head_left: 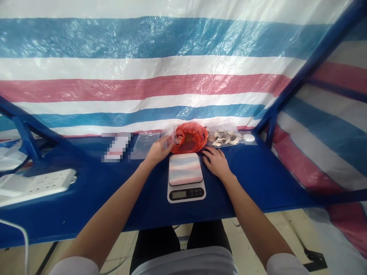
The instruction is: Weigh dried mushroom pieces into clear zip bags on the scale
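Note:
A red plastic bag point(197, 128) sits behind the scale with its mouth open, brownish contents inside. My left hand point(159, 151) is at its left edge, fingers curled and pinching a crumpled clear plastic bag point(169, 131); the exact grip is partly hidden. Fingers apart, my right hand point(216, 161) lies on the table, its fingertips close to the red bag's lower right side. Between my hands stands a white kitchen scale point(185, 170) with a shiny plate that reflects the striped sheet. No digits are readable on its display.
To the right of the red bag lie a clear bag of pale and brown pieces point(225, 138) and a white round lid-like object point(249, 138). A flat clear bag point(140, 147), a blurred-out item point(117, 147) and a white power strip point(51, 183) are leftward on the blue table point(258, 179).

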The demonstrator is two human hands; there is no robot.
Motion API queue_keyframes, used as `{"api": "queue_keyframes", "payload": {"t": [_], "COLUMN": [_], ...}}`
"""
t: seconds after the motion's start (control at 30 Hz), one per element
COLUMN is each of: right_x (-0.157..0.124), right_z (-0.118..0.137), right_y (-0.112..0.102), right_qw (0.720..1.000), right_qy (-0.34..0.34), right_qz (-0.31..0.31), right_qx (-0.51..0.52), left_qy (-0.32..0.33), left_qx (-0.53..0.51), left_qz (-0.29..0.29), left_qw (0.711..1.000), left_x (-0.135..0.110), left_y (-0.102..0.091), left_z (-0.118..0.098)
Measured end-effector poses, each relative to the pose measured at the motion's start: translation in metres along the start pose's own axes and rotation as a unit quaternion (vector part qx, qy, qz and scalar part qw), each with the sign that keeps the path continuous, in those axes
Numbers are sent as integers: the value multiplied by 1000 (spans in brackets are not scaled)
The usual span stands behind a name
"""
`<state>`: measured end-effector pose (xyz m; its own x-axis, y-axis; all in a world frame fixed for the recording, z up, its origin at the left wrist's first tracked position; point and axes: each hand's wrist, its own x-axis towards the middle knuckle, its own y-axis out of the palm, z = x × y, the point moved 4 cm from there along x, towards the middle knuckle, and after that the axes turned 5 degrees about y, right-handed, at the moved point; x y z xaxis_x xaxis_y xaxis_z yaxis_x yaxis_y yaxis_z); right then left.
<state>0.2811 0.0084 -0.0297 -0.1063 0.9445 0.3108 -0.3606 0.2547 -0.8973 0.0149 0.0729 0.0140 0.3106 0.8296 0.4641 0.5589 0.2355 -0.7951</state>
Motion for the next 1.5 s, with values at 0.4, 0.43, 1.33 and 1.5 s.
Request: {"api": "queue_keyframes", "payload": {"t": [0.4,0.43,1.33,1.5], "right_x": [1,1,27,27], "right_z": [0,0,49,48], "right_y": [-2,-3,-44,-37], "right_qw": [1000,1000,870,793], "right_qy": [1,2,43,135], "right_qz": [4,6,-76,-54], "right_qx": [0,-1,485,591], "left_qy": [-114,-121,-186,-239], "left_qx": [-59,-77,-519,-572], "left_qz": [-168,-190,-222,-205], "left_qw": [977,971,804,757], "left_x": [-4,-5,-19,-23], "left_y": [-17,-20,-64,-48], "left_z": [7,8,-67,-74]}}
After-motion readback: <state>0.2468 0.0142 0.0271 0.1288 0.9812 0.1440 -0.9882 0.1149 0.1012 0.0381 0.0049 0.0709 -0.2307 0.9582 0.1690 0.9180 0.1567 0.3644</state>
